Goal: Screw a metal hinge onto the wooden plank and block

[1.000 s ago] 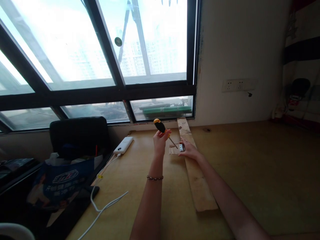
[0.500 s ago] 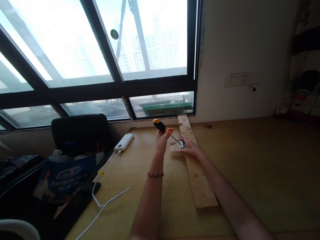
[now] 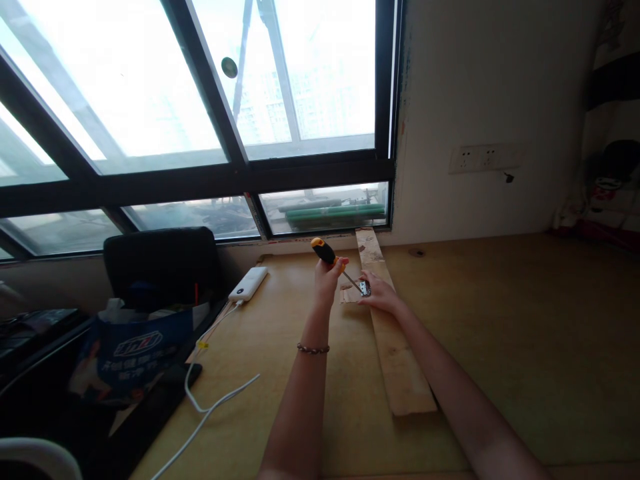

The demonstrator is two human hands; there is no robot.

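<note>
Over the board (image 3: 403, 377), the right hand (image 3: 379, 293) has thumb and fingers parted just enough to grip the metal piece (image 3: 364, 288). To its left, the left hand (image 3: 327, 283) closes around the screwdriver (image 3: 323, 251), tip at the metal piece. The table (image 3: 510, 347) spreads wide rightward of the right hand; left of the left hand, a white device (image 3: 249, 285) lies near the table's edge. Beyond both stands the window (image 3: 320, 168).

The board (image 3: 400, 373) lies on the table (image 3: 500, 320), its far end near the window (image 3: 310, 67). Left of it, on the table, are the power bank (image 3: 249, 285) and its cord (image 3: 205, 411). Farther left, the bag (image 3: 137, 347) is in front of the chair back (image 3: 160, 260).
</note>
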